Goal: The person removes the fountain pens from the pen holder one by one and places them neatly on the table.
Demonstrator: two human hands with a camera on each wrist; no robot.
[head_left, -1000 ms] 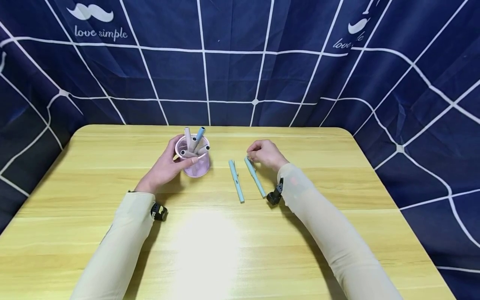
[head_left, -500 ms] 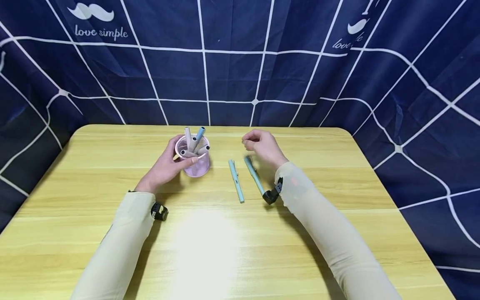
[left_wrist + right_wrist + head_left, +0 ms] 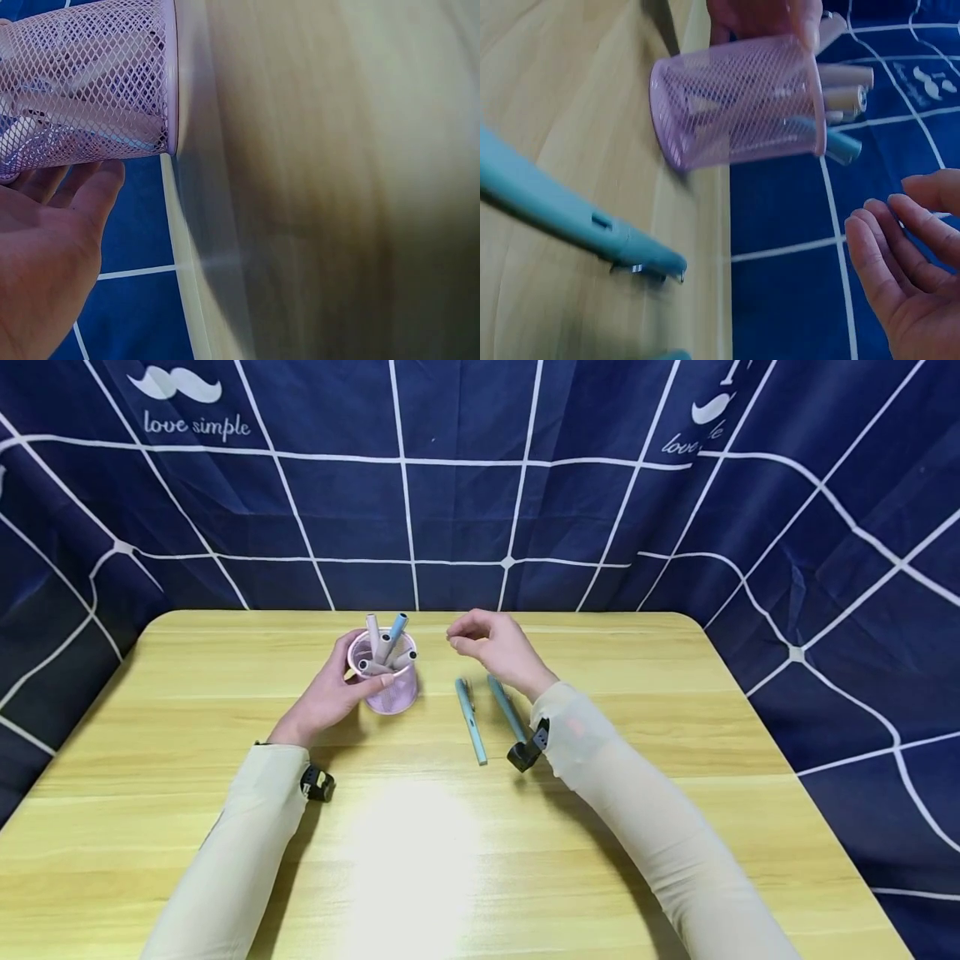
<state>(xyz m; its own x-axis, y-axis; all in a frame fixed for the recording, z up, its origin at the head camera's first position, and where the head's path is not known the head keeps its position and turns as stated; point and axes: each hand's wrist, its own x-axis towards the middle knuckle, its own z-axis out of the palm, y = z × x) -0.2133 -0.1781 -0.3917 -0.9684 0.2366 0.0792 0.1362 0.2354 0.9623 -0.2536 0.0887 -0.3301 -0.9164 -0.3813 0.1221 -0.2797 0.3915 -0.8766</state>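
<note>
My left hand (image 3: pixel 324 700) grips a pink mesh pen cup (image 3: pixel 395 695), thumb along its near side and fingers behind the rim. Upright in the cup lean several pale pens (image 3: pixel 846 76) and one blue pen (image 3: pixel 399 625). The right hand (image 3: pixel 504 650) hovers over the table to the right of the cup, its fingers loosely bent and nothing between them. Below that hand lie two teal pens: a left one (image 3: pixel 472 725) in full view, and a right one (image 3: pixel 506 706) partly hidden by the wrist. Through the mesh, pen barrels show in the left wrist view.
The wooden table (image 3: pixel 225 647) has its far edge just behind the cup. A dark blue curtain (image 3: pixel 465 510) with white grid lines hangs at the back and sides. Both wrists wear a small black camera (image 3: pixel 318 784).
My right hand has left the right teal pen, rising and moving left toward the cup. The left hand and cup have stayed in place.
</note>
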